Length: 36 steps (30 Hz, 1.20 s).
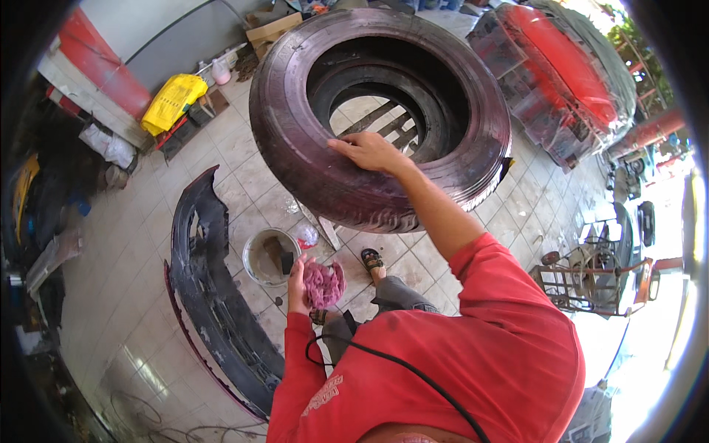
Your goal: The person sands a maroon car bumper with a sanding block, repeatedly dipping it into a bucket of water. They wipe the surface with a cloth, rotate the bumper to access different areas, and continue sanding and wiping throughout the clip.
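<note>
A large black tyre (284, 133) with a reddish-purple tint on its sidewall lies on a slatted stand (325, 230) in front of me. My right hand (367, 152) rests on the near sidewall beside the tyre's inner edge, fingers extended and gripping nothing. Lower and to the left, my left hand (297, 285) is closed on a bunched pink cloth (325, 285). Just beyond that hand stands a round pale bucket (248, 258) holding murky liquid and a dark block-like piece. The cloth hangs apart from the tyre.
A black car bumper (198, 273) lies on the tiled floor to my left. Farther left is a yellow panel (173, 103). A red car body part under plastic sheeting (569, 66) stands at the far right, with a metal frame (591, 284) nearer. A black cable (399, 360) crosses my shirt.
</note>
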Available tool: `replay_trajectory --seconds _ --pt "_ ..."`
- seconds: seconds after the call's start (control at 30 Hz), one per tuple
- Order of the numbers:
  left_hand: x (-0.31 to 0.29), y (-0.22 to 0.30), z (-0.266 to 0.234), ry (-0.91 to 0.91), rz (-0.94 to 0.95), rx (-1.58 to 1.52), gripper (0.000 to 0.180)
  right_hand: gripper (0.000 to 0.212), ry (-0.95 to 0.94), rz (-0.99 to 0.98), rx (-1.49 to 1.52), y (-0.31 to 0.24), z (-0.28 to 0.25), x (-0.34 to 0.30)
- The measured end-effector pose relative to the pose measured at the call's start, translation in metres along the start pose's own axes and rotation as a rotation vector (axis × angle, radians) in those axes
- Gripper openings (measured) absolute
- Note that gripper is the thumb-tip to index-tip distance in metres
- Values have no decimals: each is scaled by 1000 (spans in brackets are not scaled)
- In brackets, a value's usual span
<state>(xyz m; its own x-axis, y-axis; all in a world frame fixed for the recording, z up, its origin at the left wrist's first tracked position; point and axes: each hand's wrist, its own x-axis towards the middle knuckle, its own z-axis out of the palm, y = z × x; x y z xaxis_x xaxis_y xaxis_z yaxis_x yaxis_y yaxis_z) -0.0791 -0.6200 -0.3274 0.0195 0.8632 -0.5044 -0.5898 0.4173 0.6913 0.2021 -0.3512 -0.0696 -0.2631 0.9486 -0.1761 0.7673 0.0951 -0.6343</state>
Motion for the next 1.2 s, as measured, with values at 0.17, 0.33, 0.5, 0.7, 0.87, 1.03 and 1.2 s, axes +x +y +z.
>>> replay_trajectory --seconds 0.17,0.33,0.5,0.7,0.87,1.03,1.2 --pt "27 -6 93 -8 18 -90 84 103 -130 142 307 15 14 35" --pt "36 2 133 -82 -57 -348 94 107 -134 108 289 11 30 40" --pt "59 6 154 -168 -3 -644 88 101 -154 172 415 12 24 34" --pt "64 -29 162 -109 25 -590 85 94 -142 256 347 4 1 21" --pt "55 -62 164 -60 63 -449 82 95 -117 279 323 8 -42 -23" --pt "41 -38 173 -96 160 -116 62 87 38 137 452 51 -82 -80" --pt "21 -7 205 -235 151 298 33 69 221 14 713 141 -78 -174"
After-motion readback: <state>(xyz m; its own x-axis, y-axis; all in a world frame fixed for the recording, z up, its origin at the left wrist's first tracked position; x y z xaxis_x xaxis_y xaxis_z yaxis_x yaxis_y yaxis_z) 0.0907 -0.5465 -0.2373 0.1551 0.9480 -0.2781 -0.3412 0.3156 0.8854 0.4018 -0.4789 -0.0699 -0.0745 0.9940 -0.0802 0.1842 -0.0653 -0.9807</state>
